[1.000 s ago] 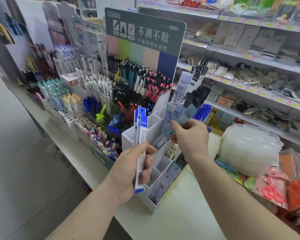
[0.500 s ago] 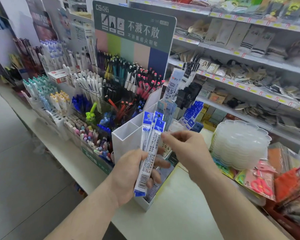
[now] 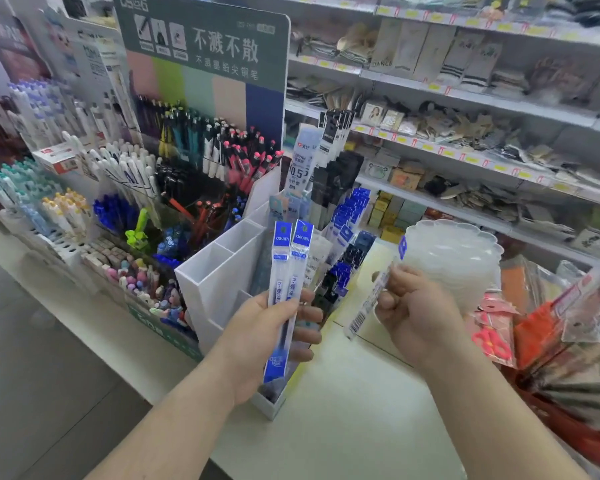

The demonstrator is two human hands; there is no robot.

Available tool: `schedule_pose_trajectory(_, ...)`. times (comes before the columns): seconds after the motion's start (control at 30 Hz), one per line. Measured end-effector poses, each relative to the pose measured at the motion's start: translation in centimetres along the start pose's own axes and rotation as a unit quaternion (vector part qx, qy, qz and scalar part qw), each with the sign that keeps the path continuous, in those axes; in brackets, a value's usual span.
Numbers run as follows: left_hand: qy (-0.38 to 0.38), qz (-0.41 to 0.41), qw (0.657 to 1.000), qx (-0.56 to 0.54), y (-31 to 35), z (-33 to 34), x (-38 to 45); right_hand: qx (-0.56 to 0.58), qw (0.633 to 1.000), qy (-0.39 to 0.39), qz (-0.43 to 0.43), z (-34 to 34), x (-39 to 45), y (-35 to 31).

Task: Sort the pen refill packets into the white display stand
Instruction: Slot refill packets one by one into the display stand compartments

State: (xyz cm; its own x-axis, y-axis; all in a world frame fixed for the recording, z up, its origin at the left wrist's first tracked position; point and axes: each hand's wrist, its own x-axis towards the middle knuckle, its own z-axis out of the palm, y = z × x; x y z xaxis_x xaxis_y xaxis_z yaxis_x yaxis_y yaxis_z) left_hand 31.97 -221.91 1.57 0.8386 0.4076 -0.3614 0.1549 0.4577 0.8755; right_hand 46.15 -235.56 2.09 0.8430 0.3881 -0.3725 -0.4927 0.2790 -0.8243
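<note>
The white display stand (image 3: 219, 282) with stepped compartments stands on the counter, with refill packets upright in its rear slots. My left hand (image 3: 260, 341) grips two long blue-topped pen refill packets (image 3: 286, 271) upright in front of the stand. To the right, my right hand (image 3: 416, 313) pinches one more refill packet (image 3: 371, 299), tilted with its barcode end down and its blue top up, held clear of the stand over the counter.
Pen racks (image 3: 125, 188) under a green sign (image 3: 205, 39) fill the counter's left. A stack of clear plastic trays (image 3: 454, 258) sits right of the stand, with packaged scissors (image 3: 492, 334) and bags beyond. Store shelves (image 3: 465, 98) run behind. The white counter (image 3: 343, 417) lies below my hands.
My right hand has drawn one refill packet out of the bundle and moved it rightward, away from my left hand. My left hand stays in front of the stand with two packets.
</note>
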Motion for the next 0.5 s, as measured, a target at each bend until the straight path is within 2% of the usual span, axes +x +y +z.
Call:
schedule_pose_trajectory(0.07, 0.006, 0.007, 1.0, 0.016, -0.1, -0.1, 0.4, -0.003, 0.999, 0.045, 0.006, -2.0, 1.3, 0.1)
schedule_pose_trajectory(0.23, 0.014, 0.015, 1.0, 0.018, -0.1, 0.4, 1.0, -0.117, 0.986, 0.115, -0.02, -4.1, 2.7, 1.9)
schedule_pose_trajectory(0.37, 0.021, 0.022, 0.999, 0.01, 0.0, 0.8, 1.4, -0.233, 0.967, 0.089, -0.061, -4.4, 4.5, 3.1)
schedule_pose_trajectory(0.5, 0.027, 0.024, 0.999, 0.026, -0.2, 0.9, 1.6, -0.377, 0.914, 0.072, -0.131, -5.0, 6.3, 4.2)
